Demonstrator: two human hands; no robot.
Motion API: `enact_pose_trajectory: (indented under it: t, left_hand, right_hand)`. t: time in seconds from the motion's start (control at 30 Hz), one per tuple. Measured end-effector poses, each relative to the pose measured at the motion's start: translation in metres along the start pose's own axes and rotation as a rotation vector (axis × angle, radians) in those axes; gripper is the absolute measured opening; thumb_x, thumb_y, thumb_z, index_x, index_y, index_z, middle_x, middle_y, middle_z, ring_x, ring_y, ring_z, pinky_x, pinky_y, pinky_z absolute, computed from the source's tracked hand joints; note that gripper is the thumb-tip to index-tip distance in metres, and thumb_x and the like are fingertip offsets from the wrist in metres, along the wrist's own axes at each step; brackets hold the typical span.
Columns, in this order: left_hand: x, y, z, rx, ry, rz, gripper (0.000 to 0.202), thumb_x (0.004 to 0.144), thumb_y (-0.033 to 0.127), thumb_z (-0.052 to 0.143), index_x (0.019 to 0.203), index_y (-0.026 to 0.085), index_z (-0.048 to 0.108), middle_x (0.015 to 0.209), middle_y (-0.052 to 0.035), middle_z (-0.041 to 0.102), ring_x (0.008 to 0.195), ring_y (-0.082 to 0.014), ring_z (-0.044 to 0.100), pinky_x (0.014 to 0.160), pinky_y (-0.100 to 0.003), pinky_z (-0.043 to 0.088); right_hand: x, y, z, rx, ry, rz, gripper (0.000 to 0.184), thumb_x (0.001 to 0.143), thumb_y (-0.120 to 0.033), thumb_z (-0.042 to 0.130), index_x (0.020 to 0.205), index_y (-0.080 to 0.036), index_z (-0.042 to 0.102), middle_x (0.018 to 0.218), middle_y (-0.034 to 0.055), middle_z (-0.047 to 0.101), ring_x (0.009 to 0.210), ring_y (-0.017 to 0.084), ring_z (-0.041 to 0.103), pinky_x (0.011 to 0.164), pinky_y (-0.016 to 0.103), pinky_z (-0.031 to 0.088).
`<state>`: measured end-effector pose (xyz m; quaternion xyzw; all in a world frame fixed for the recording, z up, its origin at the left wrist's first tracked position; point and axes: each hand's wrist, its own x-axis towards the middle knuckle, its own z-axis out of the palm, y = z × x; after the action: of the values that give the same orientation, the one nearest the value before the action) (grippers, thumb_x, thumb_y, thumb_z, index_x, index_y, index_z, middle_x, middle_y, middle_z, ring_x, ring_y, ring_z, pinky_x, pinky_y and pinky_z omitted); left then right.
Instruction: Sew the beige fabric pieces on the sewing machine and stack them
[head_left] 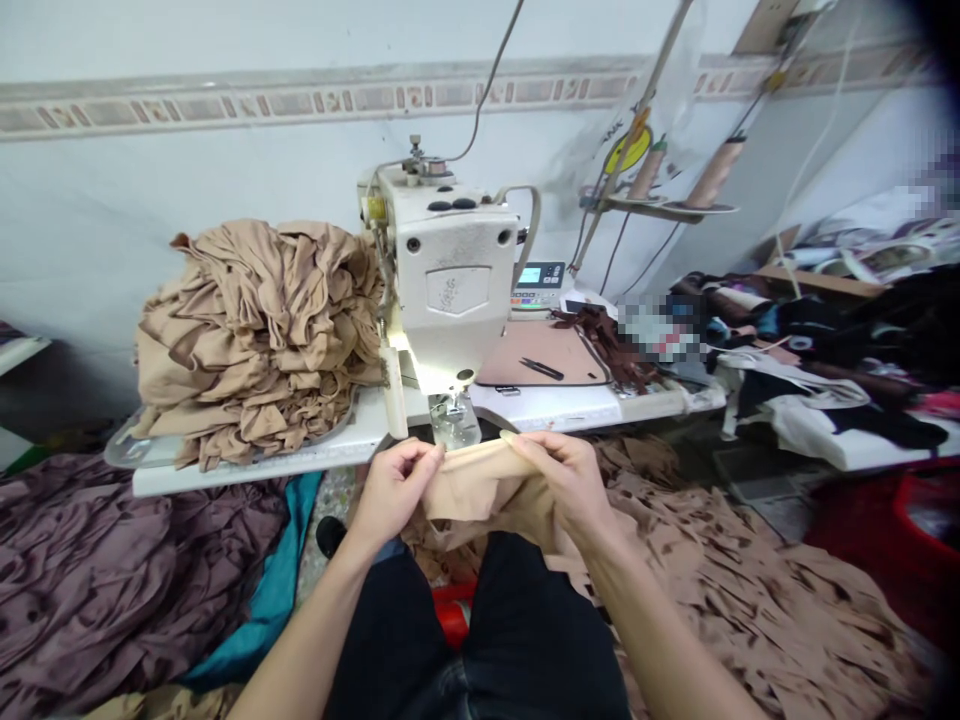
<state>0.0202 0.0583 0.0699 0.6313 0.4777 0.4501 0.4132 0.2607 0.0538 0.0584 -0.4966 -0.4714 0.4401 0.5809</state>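
Between my two hands a piece of beige fabric (pixel 472 485) is stretched along its upper edge, and the rest hangs over my lap. My left hand (pixel 397 485) pinches the left end of that edge between thumb and fingers. At the other end my right hand (pixel 566 475) grips the cloth the same way. Just beyond the fabric edge stands a white sewing machine (pixel 457 290), its needle area lit. The clear plate (pixel 455 425) under the needle lies close to the cloth; whether they touch I cannot tell.
A tall heap of beige garments (pixel 262 340) sits left of the machine. Thread snips (pixel 541 369) lie on a pink mat (pixel 502 358) at right. Thread cones (pixel 716 172) stand on a holder. Purple cloth (pixel 127 580) fills the lower left, beige pieces (pixel 750 580) the lower right.
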Motion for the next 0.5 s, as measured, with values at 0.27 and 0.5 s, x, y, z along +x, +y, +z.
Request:
enact_pose_trajectory:
  t: [0.27, 0.5]
  left_hand:
    - [0.015, 0.006, 0.009, -0.094, 0.143, -0.067, 0.029, 0.087, 0.042, 0.079, 0.086, 0.020, 0.060, 0.062, 0.0054, 0.052, 0.055, -0.0115, 0.047, 0.054, -0.022, 0.034]
    - [0.032, 0.000, 0.015, -0.114, 0.196, -0.020, 0.029, 0.093, 0.037, 0.071, 0.113, 0.022, 0.056, 0.061, 0.0108, 0.043, 0.054, -0.0126, 0.042, 0.057, -0.024, 0.031]
  right_hand:
    - [0.016, 0.004, 0.004, 0.141, 0.050, 0.076, 0.020, 0.073, -0.040, 0.090, 0.078, -0.020, 0.086, 0.075, 0.0024, 0.078, 0.072, 0.021, 0.065, 0.071, 0.031, 0.047]
    - [0.032, 0.011, 0.004, 0.184, 0.106, 0.058, 0.018, 0.070, -0.037, 0.089, 0.077, -0.020, 0.087, 0.080, 0.0044, 0.081, 0.077, 0.023, 0.068, 0.076, 0.033, 0.050]
